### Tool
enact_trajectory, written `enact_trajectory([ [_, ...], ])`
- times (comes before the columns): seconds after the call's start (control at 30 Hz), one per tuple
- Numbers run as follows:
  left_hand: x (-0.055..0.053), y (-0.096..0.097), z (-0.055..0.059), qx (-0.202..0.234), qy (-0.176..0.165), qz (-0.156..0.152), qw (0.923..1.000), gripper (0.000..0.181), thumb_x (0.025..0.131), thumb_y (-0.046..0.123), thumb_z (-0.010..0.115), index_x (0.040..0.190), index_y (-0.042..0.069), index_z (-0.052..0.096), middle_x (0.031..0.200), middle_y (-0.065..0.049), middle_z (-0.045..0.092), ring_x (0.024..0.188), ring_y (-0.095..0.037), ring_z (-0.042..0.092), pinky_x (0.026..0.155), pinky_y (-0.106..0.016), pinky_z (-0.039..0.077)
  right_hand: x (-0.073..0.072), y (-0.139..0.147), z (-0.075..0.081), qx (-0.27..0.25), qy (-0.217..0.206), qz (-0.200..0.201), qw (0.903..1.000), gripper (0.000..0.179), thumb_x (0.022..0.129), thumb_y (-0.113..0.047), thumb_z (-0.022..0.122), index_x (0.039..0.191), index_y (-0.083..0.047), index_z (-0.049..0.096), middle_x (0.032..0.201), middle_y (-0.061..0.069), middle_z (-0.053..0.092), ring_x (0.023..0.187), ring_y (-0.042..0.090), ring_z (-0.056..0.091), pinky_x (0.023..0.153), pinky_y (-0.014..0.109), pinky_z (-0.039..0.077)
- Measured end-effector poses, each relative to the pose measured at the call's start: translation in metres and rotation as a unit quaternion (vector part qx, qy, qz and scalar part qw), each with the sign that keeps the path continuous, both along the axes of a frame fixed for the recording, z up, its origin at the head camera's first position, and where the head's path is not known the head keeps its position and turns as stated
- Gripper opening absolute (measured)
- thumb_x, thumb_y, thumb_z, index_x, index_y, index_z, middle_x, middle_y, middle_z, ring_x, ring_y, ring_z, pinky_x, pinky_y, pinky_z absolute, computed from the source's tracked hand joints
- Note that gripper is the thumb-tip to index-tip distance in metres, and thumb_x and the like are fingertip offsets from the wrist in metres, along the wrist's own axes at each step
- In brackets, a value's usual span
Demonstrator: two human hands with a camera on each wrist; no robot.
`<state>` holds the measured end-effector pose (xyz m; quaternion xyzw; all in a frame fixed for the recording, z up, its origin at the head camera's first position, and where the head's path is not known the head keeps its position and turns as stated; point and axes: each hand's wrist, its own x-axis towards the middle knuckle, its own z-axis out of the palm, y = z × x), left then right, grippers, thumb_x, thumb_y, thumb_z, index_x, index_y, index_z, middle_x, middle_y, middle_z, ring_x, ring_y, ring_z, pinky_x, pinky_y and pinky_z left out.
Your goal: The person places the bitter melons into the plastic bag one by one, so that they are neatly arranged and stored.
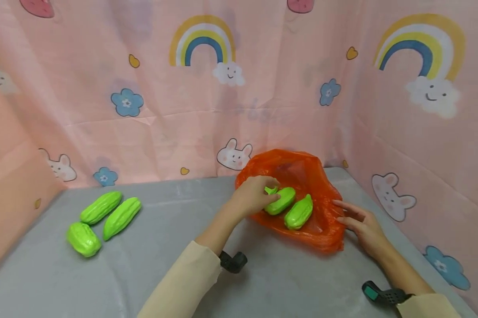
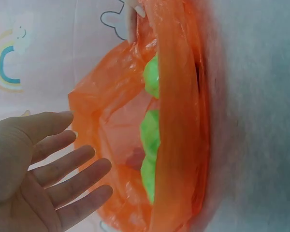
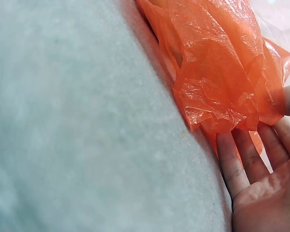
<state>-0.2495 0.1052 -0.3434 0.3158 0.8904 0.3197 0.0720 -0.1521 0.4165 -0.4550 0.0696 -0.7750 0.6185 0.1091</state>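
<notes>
An orange plastic bag (image 1: 328,229) lies with its mouth spread wide. Inside are bright green ridged gourds, resembling bitter melons: one gourd (image 1: 298,213) at the right and another gourd (image 1: 282,201) beside it, partly behind my left hand (image 1: 255,194). That hand is over the bag's left side; its fingers are spread and hold nothing in the left wrist view. My right hand (image 1: 364,227) touches the bag's right edge with extended fingers (image 3: 232,164), their tips hidden behind the plastic. In the left wrist view, the bag's near wall (image 2: 179,121) covers part of the gourds.
Three more green gourds are grouped on the grey tabletop (image 1: 163,247) at the left: one gourd (image 1: 101,207) at the back, one gourd (image 1: 122,218) to its right, one gourd (image 1: 84,239) in front. A pink printed cloth (image 1: 163,88) hangs behind and along both sides.
</notes>
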Motion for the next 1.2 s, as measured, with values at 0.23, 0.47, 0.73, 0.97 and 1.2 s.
enact_trajectory([
  [0.23, 0.005, -0.020, 0.011, -0.005, 0.040, -0.023, 0.9989, 0.035, 0.097, 0.028, 0.068, 0.131, 0.018, 0.068, 0.130, -0.002, 0.071, 0.114, -0.021, 0.068, 0.095, -0.034, 0.057, 0.000, 0.000, 0.001, -0.018, 0.003, 0.009, 0.9998, 0.039, 0.100, -0.001, 0.056, 0.138, -0.006, 0.061, 0.121, -0.022, 0.067, 0.103, -0.004, 0.065, 0.082, 0.015, 0.056],
  [0.47, 0.015, -0.036, 0.020, -0.007, 0.055, -0.029, 0.9980, 0.037, 0.098, 0.030, 0.068, 0.132, 0.016, 0.067, 0.129, 0.001, 0.070, 0.115, -0.021, 0.066, 0.099, -0.037, 0.056, 0.001, -0.001, 0.001, -0.036, 0.005, 0.010, 0.9993, 0.038, 0.099, 0.000, 0.056, 0.135, -0.008, 0.064, 0.119, -0.021, 0.069, 0.102, -0.004, 0.066, 0.080, 0.015, 0.057],
  [0.73, 0.018, -0.060, 0.019, 0.009, 0.073, -0.012, 0.9972, 0.034, 0.097, 0.026, 0.069, 0.129, 0.015, 0.069, 0.126, -0.001, 0.071, 0.117, -0.022, 0.066, 0.099, -0.039, 0.056, 0.000, 0.000, 0.000, -0.039, 0.008, 0.017, 0.9991, 0.038, 0.099, 0.001, 0.055, 0.135, -0.008, 0.064, 0.119, -0.021, 0.069, 0.101, -0.003, 0.066, 0.080, 0.015, 0.057],
  [0.97, 0.015, -0.080, 0.014, 0.012, 0.082, 0.019, 0.9964, 0.031, 0.095, 0.024, 0.071, 0.125, 0.016, 0.071, 0.123, 0.001, 0.072, 0.105, -0.020, 0.068, 0.087, -0.035, 0.059, -0.001, 0.000, 0.000, -0.031, 0.005, 0.015, 0.9994, 0.039, 0.099, 0.000, 0.055, 0.137, -0.007, 0.063, 0.120, -0.022, 0.069, 0.103, -0.004, 0.066, 0.081, 0.015, 0.056],
  [1.2, 0.015, -0.101, 0.012, 0.017, 0.077, 0.037, 0.9962, 0.033, 0.095, 0.022, 0.072, 0.127, 0.016, 0.070, 0.127, -0.001, 0.071, 0.108, -0.023, 0.069, 0.091, -0.040, 0.059, 0.000, 0.001, 0.000, -0.026, -0.005, 0.012, 0.9996, 0.039, 0.100, -0.001, 0.055, 0.138, -0.008, 0.062, 0.122, -0.025, 0.066, 0.106, -0.006, 0.063, 0.083, 0.013, 0.055],
])
